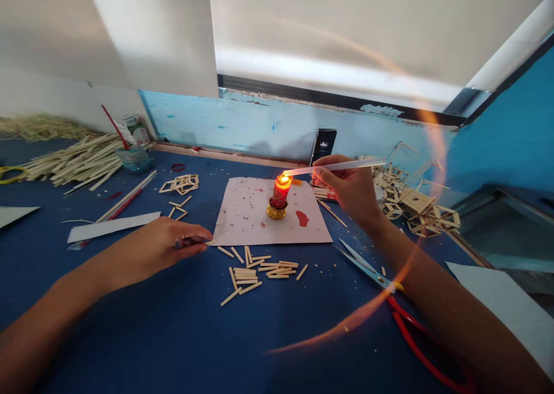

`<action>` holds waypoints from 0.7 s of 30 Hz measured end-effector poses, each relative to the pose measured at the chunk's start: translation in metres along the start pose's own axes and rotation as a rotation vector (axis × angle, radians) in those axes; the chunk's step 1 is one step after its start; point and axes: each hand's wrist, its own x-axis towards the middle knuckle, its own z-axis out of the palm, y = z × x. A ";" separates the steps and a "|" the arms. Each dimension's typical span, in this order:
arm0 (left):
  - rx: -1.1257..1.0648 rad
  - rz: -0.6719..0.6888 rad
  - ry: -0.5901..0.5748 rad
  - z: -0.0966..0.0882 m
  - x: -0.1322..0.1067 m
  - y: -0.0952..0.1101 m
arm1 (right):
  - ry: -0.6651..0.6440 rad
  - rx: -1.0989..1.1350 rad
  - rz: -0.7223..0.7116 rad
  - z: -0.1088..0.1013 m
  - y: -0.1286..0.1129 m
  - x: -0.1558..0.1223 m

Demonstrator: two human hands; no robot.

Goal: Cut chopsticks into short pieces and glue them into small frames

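A lit red candle [281, 191] stands upright in a small gold holder [276, 211] on a white card [246, 215]. Pinched in my right hand [352, 192] is a translucent glue stick [350, 164], its left tip in the candle flame. My left hand [173, 241] is closed at the card's near left corner, fingertips together on a small pale piece that looks like a short wooden stick [210, 243]; most of it is hidden. Several short cut sticks [246, 276] lie loose in front of the card.
Scissors [367, 270] with red handles lie under my right forearm. Stick frames [415, 203] are heaped at the right, smaller frames [179, 183] at the left. Behind are long sticks [78, 157], a glass jar [134, 158] and a phone [323, 146] against the wall.
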 end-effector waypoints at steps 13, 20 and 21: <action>0.133 0.069 0.102 -0.001 -0.001 0.000 | 0.145 -0.089 -0.107 0.008 0.003 -0.005; 0.141 0.089 0.126 -0.002 -0.001 -0.002 | 0.132 0.050 -0.087 0.005 0.006 0.000; 0.145 0.091 0.128 -0.002 -0.001 -0.002 | 0.120 0.060 -0.099 0.003 0.004 0.002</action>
